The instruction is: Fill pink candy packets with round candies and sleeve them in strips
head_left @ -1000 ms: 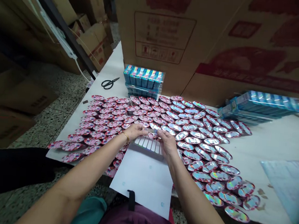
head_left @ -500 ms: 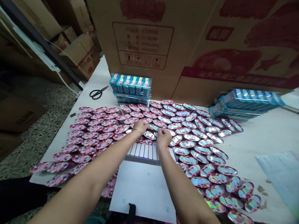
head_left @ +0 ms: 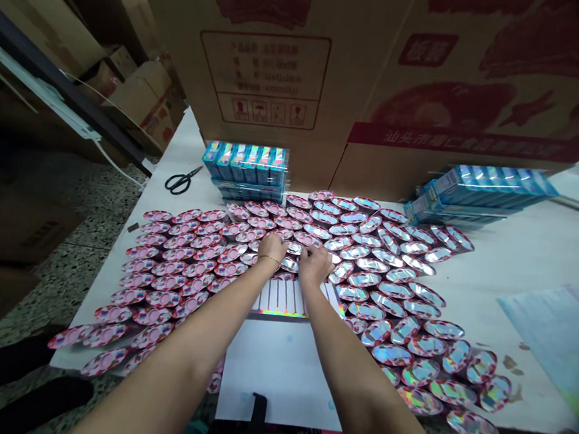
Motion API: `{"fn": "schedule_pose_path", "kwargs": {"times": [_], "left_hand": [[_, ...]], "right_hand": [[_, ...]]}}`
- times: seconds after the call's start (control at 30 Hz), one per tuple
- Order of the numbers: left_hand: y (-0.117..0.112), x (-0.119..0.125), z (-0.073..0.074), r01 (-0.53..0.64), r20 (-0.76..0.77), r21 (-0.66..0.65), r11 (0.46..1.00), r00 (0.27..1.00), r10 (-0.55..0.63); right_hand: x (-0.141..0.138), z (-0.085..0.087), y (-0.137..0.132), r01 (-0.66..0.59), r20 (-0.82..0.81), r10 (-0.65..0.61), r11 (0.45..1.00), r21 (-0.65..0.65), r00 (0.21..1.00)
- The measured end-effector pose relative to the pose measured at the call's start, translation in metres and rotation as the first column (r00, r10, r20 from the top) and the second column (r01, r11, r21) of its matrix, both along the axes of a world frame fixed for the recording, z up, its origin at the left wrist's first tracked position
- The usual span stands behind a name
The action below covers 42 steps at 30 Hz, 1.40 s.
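Note:
My left hand [head_left: 272, 248], with a thin bracelet at its wrist, is closed in a pinch at the left end of a shiny sticker [head_left: 294, 248]. At the sticker's right end, my right hand [head_left: 316, 264] has its fingertips pressed together. The sticker lies on or just over the top of an oval container, though the fingers partly hide the contact. Around both hands stand tightly packed oval containers [head_left: 365, 280] with red-patterned rims. Those to the right have silvery tops; many on the left show pink ones. Below my wrists lies a sheet of narrow white strips [head_left: 283, 297].
A white board [head_left: 282, 370] lies nearest me. Blue packs in clear wrap [head_left: 248, 167] and a second wrapped stack [head_left: 492, 186] stand at the back before a large cardboard carton [head_left: 351, 68]. Black scissors [head_left: 179, 181] lie at left, a pale bluish sheet [head_left: 550, 344] at right.
Both hands stay over the same small area, with my right hand lowered a little closer against the container. The view has shifted slightly, and the strip sheet's front edge now gleams in rainbow colours.

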<state>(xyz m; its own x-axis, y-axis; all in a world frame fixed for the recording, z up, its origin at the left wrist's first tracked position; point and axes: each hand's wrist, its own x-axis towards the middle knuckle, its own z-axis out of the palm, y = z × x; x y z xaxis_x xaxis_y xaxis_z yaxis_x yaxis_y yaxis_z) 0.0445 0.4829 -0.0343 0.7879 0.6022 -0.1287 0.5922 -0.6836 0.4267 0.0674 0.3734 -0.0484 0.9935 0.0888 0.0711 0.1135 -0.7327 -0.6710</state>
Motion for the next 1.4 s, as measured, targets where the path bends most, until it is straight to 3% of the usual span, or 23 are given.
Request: {"fn": "schedule_pose_path", "kwargs": {"times": [0.13, 0.2, 0.3, 0.4, 0.47, 0.57, 0.63, 0.7, 0.77, 0.87, 0.93, 1.07, 1.13, 1.23, 1.4], "left_hand": [[0.003, -0.015, 0.001, -0.037, 0.102, 0.040, 0.999, 0.994, 0.032], [0.004, -0.028, 0.003, 0.076, 0.165, 0.109, 0.991, 0.982, -0.094], [0.003, -0.042, 0.005, 0.281, 0.099, 0.188, 0.941, 0.948, -0.303], [0.001, -0.048, 0.008, 0.267, 0.005, 0.195, 0.944, 0.962, -0.273], [0.002, -0.058, 0.011, 0.209, 0.038, 0.187, 0.960, 0.975, -0.219], [0.010, -0.092, 0.016, 0.171, 0.116, 0.072, 0.983, 0.977, -0.179], [0.016, -0.120, 0.014, 0.182, 0.154, -0.082, 0.980, 0.974, -0.168], [0.018, -0.142, 0.008, 0.191, 0.236, -0.252, 0.949, 0.963, -0.132], [0.018, -0.154, -0.002, 0.176, 0.326, -0.445, 0.878, 0.945, -0.024], [0.013, -0.157, -0.012, 0.112, 0.335, -0.715, 0.690, 0.921, 0.197], [0.008, -0.158, -0.014, 0.077, 0.321, -0.808, 0.584, 0.889, 0.328], [-0.001, -0.162, -0.011, 0.044, 0.277, -0.887, 0.459, 0.846, 0.455], [-0.004, -0.164, -0.010, 0.030, 0.238, -0.900, 0.434, 0.869, 0.434], [-0.008, -0.163, -0.011, 0.020, 0.232, -0.892, 0.451, 0.878, 0.418], [-0.013, -0.158, -0.008, 0.028, 0.257, -0.894, 0.447, 0.849, 0.461]], "right_hand": [[-0.001, 0.002, -0.002, 0.022, 0.047, -0.019, 0.997, -0.071, 0.999], [-0.004, 0.003, -0.007, -0.061, 0.092, 0.076, 0.986, -0.154, 0.993], [-0.006, 0.004, -0.017, -0.275, 0.162, 0.342, 0.901, -0.334, 0.926], [-0.004, 0.009, -0.029, -0.378, 0.137, 0.488, 0.800, -0.466, 0.862], [-0.003, 0.016, -0.036, -0.412, 0.105, 0.521, 0.768, -0.490, 0.847], [-0.010, 0.027, -0.041, -0.552, 0.080, 0.639, 0.714, -0.431, 0.765], [-0.023, 0.031, -0.038, -0.686, 0.063, 0.752, 0.629, -0.366, 0.656], [-0.040, 0.032, -0.028, -0.767, 0.048, 0.825, 0.544, -0.340, 0.564], [-0.056, 0.028, -0.015, -0.786, 0.039, 0.847, 0.507, -0.355, 0.529], [-0.071, 0.019, 0.002, -0.792, 0.020, 0.845, 0.508, -0.339, 0.534], [-0.074, 0.012, 0.005, -0.800, 0.031, 0.838, 0.531, -0.279, 0.545], [-0.078, 0.003, -0.001, -0.778, 0.052, 0.795, 0.603, -0.174, 0.605], [-0.082, 0.003, -0.006, -0.759, 0.068, 0.780, 0.623, -0.189, 0.623], [-0.090, 0.004, -0.014, -0.726, 0.150, 0.786, 0.613, -0.310, 0.600], [-0.096, 0.002, -0.026, -0.707, 0.230, 0.841, 0.537, -0.461, 0.489]]}}
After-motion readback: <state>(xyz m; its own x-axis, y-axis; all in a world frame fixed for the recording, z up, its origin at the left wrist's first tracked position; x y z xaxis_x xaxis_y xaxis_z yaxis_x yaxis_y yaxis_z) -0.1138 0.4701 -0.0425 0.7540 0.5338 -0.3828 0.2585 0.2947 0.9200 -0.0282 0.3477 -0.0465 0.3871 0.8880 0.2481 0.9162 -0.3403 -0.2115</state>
